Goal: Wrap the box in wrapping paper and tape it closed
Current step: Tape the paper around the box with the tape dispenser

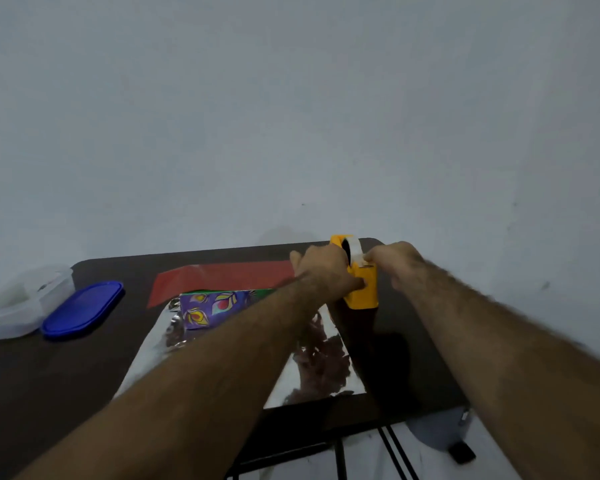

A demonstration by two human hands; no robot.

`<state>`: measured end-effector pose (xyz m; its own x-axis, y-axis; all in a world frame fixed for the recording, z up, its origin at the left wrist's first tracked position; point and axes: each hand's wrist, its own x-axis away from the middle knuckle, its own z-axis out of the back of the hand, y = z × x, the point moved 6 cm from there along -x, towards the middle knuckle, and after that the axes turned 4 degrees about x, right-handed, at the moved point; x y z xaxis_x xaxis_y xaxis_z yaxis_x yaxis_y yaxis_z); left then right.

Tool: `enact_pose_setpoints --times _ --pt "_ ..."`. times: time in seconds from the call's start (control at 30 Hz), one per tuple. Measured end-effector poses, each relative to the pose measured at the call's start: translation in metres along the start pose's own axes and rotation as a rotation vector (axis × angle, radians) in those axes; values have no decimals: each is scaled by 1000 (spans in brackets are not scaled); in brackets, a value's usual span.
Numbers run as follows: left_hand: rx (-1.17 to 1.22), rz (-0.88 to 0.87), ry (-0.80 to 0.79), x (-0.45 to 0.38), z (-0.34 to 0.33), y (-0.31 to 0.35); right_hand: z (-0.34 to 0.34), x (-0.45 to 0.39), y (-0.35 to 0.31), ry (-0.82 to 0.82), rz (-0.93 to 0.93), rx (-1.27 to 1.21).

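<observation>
Both forearms reach out over the dark table (32, 393), crossing a silver sheet of wrapping paper (319, 362) lying reflective side up near the front edge. On its far part rests the box (212, 308), already covered in purple patterned paper, with a red sheet (222, 277) just behind. Farther still, the left hand (321, 271) grips the yellow tape dispenser (361, 289), while the right hand (395, 263) pinches the tape end at the roll (354, 252). Foil paper looks thin, slick and easily creased, so it is likely best taken by its edges; the box seems light and stiff. Room lies open left of the sheet, before a blue lid (84, 308) and clear container (18, 306); the dispenser stands near the table's far edge.
</observation>
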<state>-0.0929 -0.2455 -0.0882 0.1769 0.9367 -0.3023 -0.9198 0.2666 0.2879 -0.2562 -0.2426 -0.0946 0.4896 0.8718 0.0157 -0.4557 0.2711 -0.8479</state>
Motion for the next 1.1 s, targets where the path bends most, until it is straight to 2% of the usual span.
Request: enact_pose_setpoints --times 0.37,0.47,0.7,0.87,1.0,1.1 --pt "25 77 13 -23 -22 7 -8 -5 -8 -324 -149 74" --pt "47 98 7 -24 -22 5 -10 2 -10 -348 -176 112" --pt "52 132 -2 -23 -22 6 -4 10 -12 -295 -202 19" --pt "61 148 6 -22 -24 5 -3 27 12 -264 -220 -154" --pt "58 149 20 -19 -23 6 -7 30 35 -96 -164 -388" --pt "64 151 29 -18 -24 5 -7 33 45 -6 -114 -435"
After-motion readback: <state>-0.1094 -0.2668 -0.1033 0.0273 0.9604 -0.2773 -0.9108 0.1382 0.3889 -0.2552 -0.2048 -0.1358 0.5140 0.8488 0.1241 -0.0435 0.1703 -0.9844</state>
